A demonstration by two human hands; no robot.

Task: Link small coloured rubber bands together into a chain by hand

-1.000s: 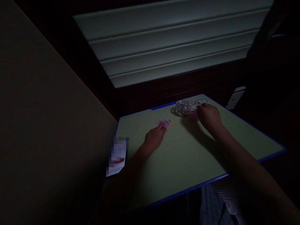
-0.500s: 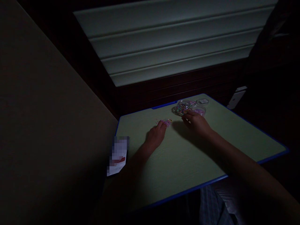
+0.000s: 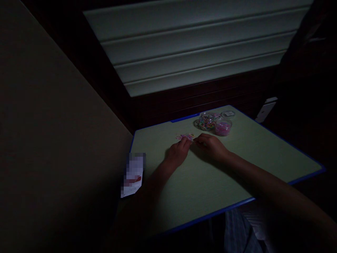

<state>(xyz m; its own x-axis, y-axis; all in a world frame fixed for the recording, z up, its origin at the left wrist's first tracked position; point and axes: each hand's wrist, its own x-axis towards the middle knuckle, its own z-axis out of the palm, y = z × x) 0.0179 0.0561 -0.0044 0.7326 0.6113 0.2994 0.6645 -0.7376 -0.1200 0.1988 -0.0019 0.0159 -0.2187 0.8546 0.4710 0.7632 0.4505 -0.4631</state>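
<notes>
On my feed the scene is dim, but the **left hand** and **right hand** both show, resting low on a **desk** with a smooth, pale green top and a blue edge. Between them lies a **bundle**, a small, loose tangle of thin, pink rubber bands with a few yellowish loops. Its long axis runs roughly left to right across the desk, tilting slightly, with no clear front end.

The left fingertips touch the bundle's near side, and the right fingertips come in close at its right end. I can't tell whether either hand is gripping it or just touching it; neither looks clenched.

Beyond the bundle, near the far edge, stand a clear, round **jar** packed with mixed-colour bands and a shorter clear **tub** of pink bands. A small, round **lid** lies just behind the tub. Off the desk's left edge is a folded white **paper**, partly blurred out. A white **phone** sits past the far right edge, below slatted **blinds**.
</notes>
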